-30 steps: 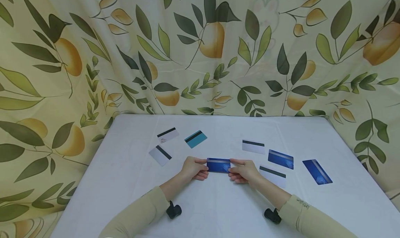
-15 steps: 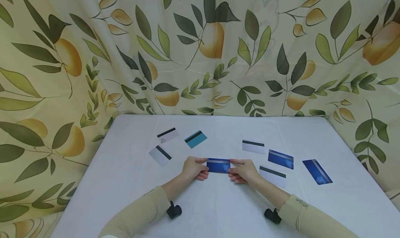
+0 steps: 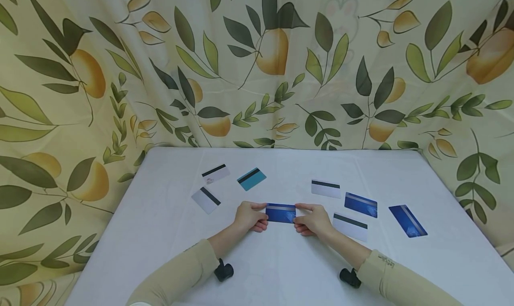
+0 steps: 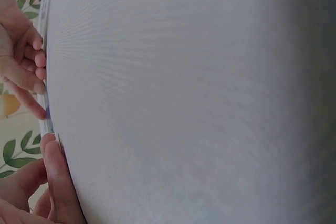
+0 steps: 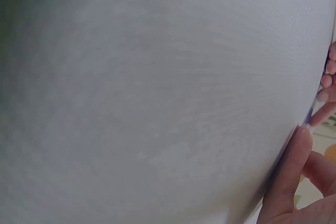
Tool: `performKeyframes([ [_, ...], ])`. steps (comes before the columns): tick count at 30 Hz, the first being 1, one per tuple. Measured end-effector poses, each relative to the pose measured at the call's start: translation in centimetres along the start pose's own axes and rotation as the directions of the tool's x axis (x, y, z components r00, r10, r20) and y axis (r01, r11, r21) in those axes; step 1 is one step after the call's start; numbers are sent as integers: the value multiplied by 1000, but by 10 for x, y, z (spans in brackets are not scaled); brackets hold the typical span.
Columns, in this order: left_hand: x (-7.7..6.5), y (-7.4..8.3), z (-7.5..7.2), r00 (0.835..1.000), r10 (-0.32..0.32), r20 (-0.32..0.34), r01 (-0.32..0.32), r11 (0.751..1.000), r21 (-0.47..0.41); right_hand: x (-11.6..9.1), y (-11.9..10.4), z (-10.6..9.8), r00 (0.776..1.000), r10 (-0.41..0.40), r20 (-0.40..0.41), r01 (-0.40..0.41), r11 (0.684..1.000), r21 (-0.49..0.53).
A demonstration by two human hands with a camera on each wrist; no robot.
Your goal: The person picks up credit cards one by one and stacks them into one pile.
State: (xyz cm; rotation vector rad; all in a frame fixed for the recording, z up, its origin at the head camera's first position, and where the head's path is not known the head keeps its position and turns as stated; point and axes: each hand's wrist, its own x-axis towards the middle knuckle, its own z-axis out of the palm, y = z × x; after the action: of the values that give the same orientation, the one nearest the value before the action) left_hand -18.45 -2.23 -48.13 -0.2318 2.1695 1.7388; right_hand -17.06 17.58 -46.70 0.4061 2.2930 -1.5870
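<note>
The left hand (image 3: 250,216) pinches one short side of the held card (image 3: 280,212), and the right hand (image 3: 315,219) pinches the other. The held card is blue with a pale stripe, and it is in the middle of the desk (image 3: 277,270), right between the hands. I can't tell if it touches the desk or is just above it.

To the left are the pink-marked card (image 3: 216,173), the teal card (image 3: 251,179) and the gray card (image 3: 206,200). To the right are the far white card (image 3: 325,188), the near white card (image 3: 350,227), the left blue card (image 3: 361,204) and the right blue card (image 3: 408,221). The near white card is just beside the right wrist.

The step now looks like keeping the held card straight with two hands. The next move seems to need both hands to go together, gently, so the thin card won't bend.
</note>
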Motion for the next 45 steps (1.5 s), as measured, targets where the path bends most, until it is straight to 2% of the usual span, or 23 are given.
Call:
performKeyframes([
  [9, 1, -1, 0, 1000, 0, -1, 0, 1000, 0, 1, 2, 0, 1000, 15, -4, -15, 1000, 8],
  [14, 1, 0, -2, 1000, -23, 8, 23, 1000, -9, 2, 1, -5, 999, 26, 42, -28, 999, 39],
  [18, 3, -1, -4, 999, -50, 21, 51, 997, -49, 2, -1, -15, 995, 29, 96, -37, 996, 84],
  [26, 2, 4, -7, 996, -84, 28, 87, 987, -136, -6, -8, -46, 987, 66, 148, -94, 977, 190],
  [35, -4, 17, 10, 989, -121, 87, 134, 976, -169, -17, -6, -83, 968, 48, 244, -122, 947, 297],
  [45, -8, 32, 39, 980, -79, 180, 114, 974, -194, -27, 12, -130, 941, 9, 338, -117, 946, 302],
])
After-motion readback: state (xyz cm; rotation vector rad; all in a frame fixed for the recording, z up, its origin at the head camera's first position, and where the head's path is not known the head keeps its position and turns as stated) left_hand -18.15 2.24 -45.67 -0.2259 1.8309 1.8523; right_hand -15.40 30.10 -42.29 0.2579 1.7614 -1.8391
